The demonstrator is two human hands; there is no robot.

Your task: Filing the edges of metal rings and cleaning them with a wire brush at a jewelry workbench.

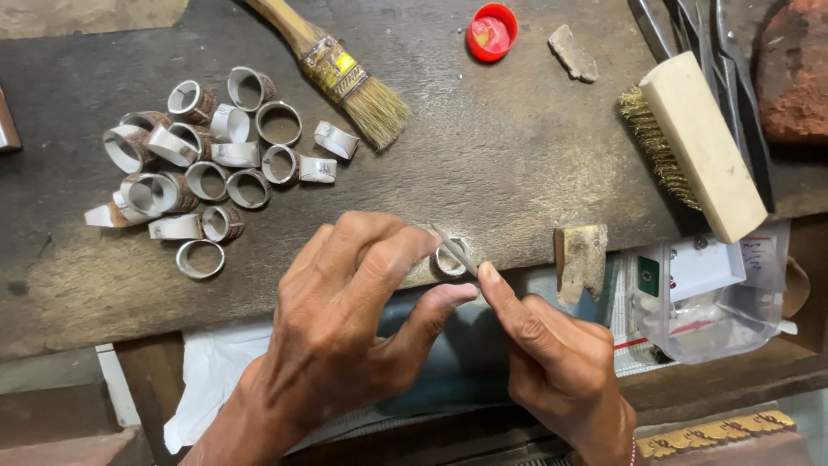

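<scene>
Ring [449, 260] is resting at the bench [517, 155] edge, pinched in the left hand [345, 319] grip; the right hand [552, 362] grip is filing it with a thin file [455, 249]. Many rings [203, 151] are waiting at ten o'clock.

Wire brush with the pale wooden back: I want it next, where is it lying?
In the head view the wire brush lies at the right of the workbench, bristles facing left, beside dark metal tools and above a clear plastic bag.

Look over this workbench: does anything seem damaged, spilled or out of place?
Nothing is spilled. The wooden bench is scratched and worn pale where the left hand holds a ring; the other rings lie in a loose heap.
</scene>
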